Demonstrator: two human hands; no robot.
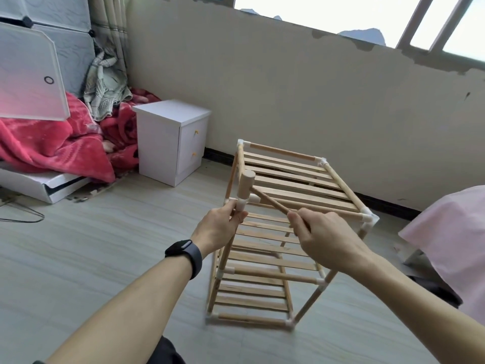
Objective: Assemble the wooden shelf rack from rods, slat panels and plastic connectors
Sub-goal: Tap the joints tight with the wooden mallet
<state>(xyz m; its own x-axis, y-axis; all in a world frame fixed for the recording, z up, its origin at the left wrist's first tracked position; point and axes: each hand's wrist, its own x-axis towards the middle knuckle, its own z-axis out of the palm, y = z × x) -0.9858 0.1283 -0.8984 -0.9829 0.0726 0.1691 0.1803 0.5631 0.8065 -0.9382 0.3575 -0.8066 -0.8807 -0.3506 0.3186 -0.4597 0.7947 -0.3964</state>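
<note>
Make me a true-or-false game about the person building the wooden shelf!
1. The right hand holds a wooden mallet by its handle. True.
2. The left hand lies flat on the floor. False: it grips a white connector at the near top corner of the rack.
3. The rack lies tipped on its side. False: it stands upright on the floor, with three tiers of slats.
4. A dark watch is on the left wrist. True.
5. The small cabinet is red. False: it is white.
</note>
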